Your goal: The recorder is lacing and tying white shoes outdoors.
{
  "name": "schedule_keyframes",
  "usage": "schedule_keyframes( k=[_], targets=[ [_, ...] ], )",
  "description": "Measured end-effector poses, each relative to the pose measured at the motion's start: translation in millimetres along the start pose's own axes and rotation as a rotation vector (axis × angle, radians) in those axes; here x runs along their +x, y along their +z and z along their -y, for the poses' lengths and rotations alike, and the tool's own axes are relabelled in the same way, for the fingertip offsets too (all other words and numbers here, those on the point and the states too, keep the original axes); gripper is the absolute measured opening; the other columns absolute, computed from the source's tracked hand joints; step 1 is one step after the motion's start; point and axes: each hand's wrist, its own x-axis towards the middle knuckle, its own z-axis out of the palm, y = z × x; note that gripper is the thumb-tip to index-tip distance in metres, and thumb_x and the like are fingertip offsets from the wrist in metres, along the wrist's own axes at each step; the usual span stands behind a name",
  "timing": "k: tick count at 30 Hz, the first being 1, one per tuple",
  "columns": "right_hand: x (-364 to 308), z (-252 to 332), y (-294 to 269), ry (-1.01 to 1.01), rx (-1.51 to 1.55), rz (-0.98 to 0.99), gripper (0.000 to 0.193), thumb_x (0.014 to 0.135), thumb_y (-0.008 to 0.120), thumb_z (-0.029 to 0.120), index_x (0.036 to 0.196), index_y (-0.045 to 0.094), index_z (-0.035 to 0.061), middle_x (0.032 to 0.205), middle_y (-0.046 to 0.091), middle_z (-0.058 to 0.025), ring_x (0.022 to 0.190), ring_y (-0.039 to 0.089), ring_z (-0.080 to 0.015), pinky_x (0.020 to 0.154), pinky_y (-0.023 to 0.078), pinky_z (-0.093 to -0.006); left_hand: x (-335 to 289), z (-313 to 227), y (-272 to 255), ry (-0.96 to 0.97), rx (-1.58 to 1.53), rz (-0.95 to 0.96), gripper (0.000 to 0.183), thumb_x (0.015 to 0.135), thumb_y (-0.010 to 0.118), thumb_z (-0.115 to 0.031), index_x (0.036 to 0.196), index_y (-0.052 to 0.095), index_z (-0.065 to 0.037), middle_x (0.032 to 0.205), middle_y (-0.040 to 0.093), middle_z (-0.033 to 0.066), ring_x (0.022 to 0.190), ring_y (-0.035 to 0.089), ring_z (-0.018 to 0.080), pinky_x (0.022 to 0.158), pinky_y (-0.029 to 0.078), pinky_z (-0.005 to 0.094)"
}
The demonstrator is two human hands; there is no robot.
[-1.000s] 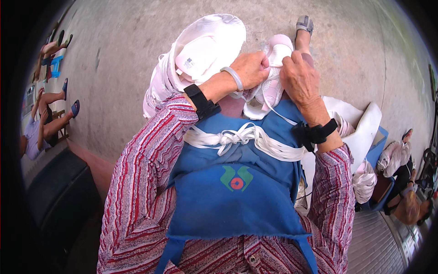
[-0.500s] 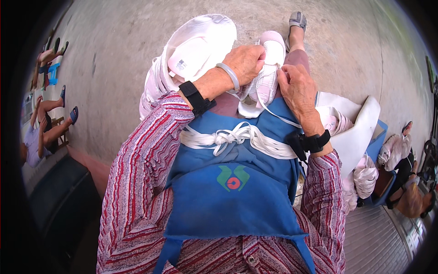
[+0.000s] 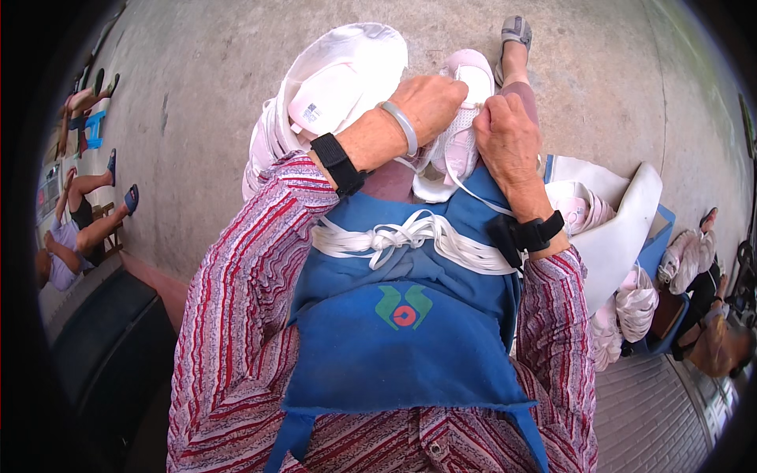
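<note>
A white and pale pink sneaker (image 3: 457, 154) rests on my knees, toe pointing away from me. My left hand (image 3: 430, 109) is over its left side, fingers pinched together on the shoelace near the lowest eyelets. Close by on the right, my right hand (image 3: 509, 142) is closed in a pinch on the lace too; its fingertips are partly hidden. A loose white lace end (image 3: 475, 191) loops from the shoe down under my right wrist. Across my blue apron (image 3: 402, 339) lies a knotted bundle of white laces (image 3: 394, 236).
Left of my knees stands a white bag (image 3: 382, 55) holding pale pink shoes (image 3: 323, 98). At my right, another white container (image 3: 623, 229) holds more shoes (image 3: 579, 206), and bundled shoes (image 3: 635, 303) hang beside it. Other people sit at both sides on the concrete floor (image 3: 213, 118).
My left hand has moved slightly right, across the shoe's toe area. My right hand has shifted a little up and left, its fingers curling tighter. The shoe stays almost where it was.
</note>
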Motion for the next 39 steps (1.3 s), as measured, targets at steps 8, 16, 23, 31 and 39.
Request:
schedule_keyframes(
  k=[8,16,23,31,39],
  targets=[
    [13,-11,-10,0.172,0.339,0.149,0.012,0.075,0.056,0.012,0.077,0.060,0.0006,0.070,0.059,-0.0143,0.062,0.058,-0.0265,0.056,0.047,-0.0355,2,-2,-1,-0.021,-0.025,0.046,0.009,0.079,0.057,-0.010,0.081,0.057,-0.001,0.076,0.061,0.0162,0.074,0.061,0.0335,0.064,0.049,0.0411],
    [7,-19,-14,0.305,0.461,0.278,0.020,0.078,0.059,0.019,0.083,0.063,0.0007,0.063,0.059,-0.0088,0.060,0.057,-0.0143,0.059,0.046,-0.0272,-3,5,4,-0.033,-0.064,0.038,0.011,0.081,0.054,-0.011,0.087,0.054,-0.001,0.081,0.060,0.0166,0.075,0.060,0.0346,0.065,0.048,0.0410],
    [2,-11,-9,0.349,0.412,0.208,0.018,0.079,0.059,0.019,0.081,0.063,0.0014,0.066,0.061,-0.0123,0.064,0.060,-0.0206,0.063,0.047,-0.0306,-4,-1,2,-0.005,-0.084,-0.002,0.011,0.082,0.054,-0.012,0.086,0.054,-0.002,0.081,0.060,0.0162,0.076,0.060,0.0338,0.067,0.048,0.0406],
    [5,-24,-4,0.431,0.748,0.385,0.018,0.082,0.053,0.017,0.081,0.060,-0.0001,0.065,0.055,-0.0032,0.056,0.049,-0.0116,0.053,0.041,-0.0258,-1,-10,-4,0.038,0.033,0.073,0.012,0.080,0.053,-0.008,0.087,0.059,-0.001,0.086,0.064,0.0172,0.080,0.064,0.0324,0.067,0.052,0.0400],
    [19,-28,-20,0.626,0.910,0.646,0.020,0.084,0.051,0.019,0.081,0.059,0.0014,0.064,0.047,0.0042,0.055,0.037,-0.0037,0.046,0.029,-0.0198,2,-3,-2,0.105,0.038,0.079,0.008,0.079,0.055,-0.008,0.084,0.058,-0.002,0.079,0.062,0.0169,0.077,0.063,0.0328,0.066,0.051,0.0400]
  ],
)
